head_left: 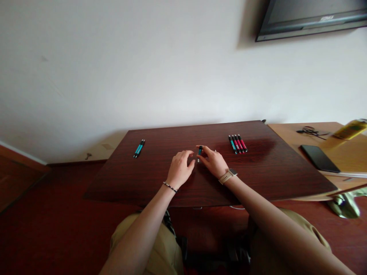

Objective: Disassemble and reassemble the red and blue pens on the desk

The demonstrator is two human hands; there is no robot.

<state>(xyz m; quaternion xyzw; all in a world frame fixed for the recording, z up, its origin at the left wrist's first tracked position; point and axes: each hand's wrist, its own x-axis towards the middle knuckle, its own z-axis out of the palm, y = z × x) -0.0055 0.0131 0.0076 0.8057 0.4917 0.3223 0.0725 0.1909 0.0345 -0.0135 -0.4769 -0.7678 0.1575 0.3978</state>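
My two hands meet at the middle of a dark wooden table (258, 179). My right hand (213, 162), with a watch on its wrist, pinches a short teal and black pen (200, 151) upright between its fingertips. My left hand (180, 168), a beaded bracelet on its wrist, is curled with its fingertips close to the pen's lower end; whether it touches the pen is hard to tell. Two teal pens (139, 148) lie side by side at the table's far left. Several pens, one teal and the others red (237, 143), lie in a row at the far right.
A lighter wooden desk (289, 131) adjoins on the right, bearing a black phone (319, 158), a tangle of black cable (309, 131) and a yellow bottle (350, 129). A wall-mounted screen (309, 17) hangs top right. My knees in khaki trousers show below the table edge.
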